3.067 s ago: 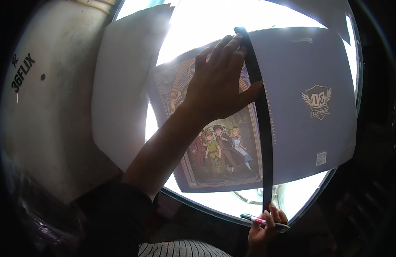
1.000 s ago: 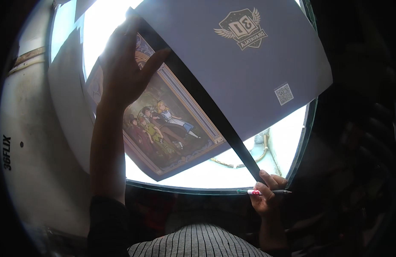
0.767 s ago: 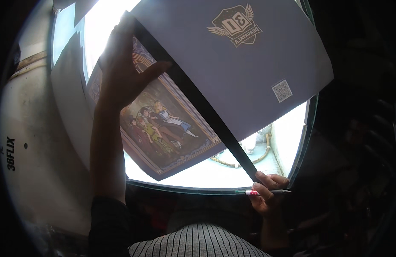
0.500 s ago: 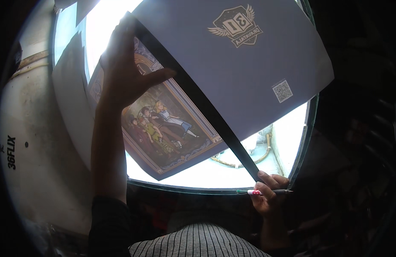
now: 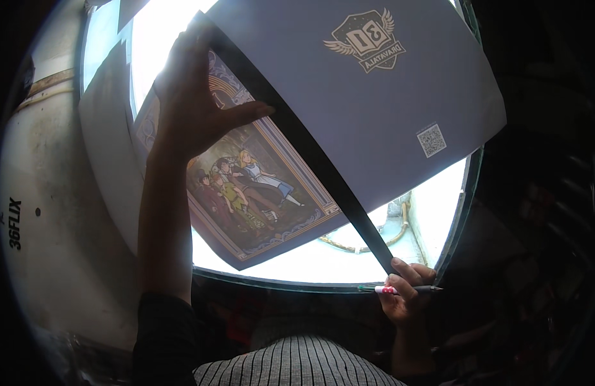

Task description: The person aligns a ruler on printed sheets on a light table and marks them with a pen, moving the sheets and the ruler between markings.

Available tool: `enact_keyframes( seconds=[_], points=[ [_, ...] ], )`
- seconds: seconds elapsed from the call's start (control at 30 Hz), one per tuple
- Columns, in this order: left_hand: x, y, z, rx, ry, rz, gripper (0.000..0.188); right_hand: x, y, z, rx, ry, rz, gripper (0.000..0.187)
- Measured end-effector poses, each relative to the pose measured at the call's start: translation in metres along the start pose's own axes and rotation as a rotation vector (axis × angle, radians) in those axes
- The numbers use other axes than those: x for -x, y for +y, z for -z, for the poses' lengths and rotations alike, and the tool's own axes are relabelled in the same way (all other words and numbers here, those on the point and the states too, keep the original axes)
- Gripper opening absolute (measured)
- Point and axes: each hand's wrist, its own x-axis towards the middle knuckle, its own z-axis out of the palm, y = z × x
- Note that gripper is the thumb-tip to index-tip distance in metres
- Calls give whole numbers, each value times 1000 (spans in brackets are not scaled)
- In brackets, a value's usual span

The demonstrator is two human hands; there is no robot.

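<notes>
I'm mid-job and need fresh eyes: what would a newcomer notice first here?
Probably the glaring lit glass, shining around a large purple printed sheet with cartoon figures at its left and a winged crest at upper right. Next, the black strip running diagonally across the sheet: the left hand lies at its upper end, and the right hand, also holding a pen, grips its lower end.

Black strip [image 5: 311,154] bars way across sheet [image 5: 381,122]; right side free.
</notes>
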Motion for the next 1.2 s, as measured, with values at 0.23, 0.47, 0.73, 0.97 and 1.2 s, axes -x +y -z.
enact_keyframes(
  seconds=[0.23, 0.47, 0.73, 0.97, 1.2],
  points=[
    [2, -4, 0, -51, -8, 5, 128, -1, 0, 1, 4, -6, 0, 31],
    [3, -6, 1, -40, 0, 1, 127, -4, -4, 3, 18, -27, -12, 32],
    [1, -1, -2, -40, -5, 15, 128, -4, 0, 5, 25, -23, -7, 28],
    [-4, 4, 13, 107, 0, 66, 128, -12, -5, 4, 17, -36, 8, 21],
    [-2, 16, 8, -15, -42, 176, 138, 3, 4, 8, 60, -36, 8, 18]
  ],
)
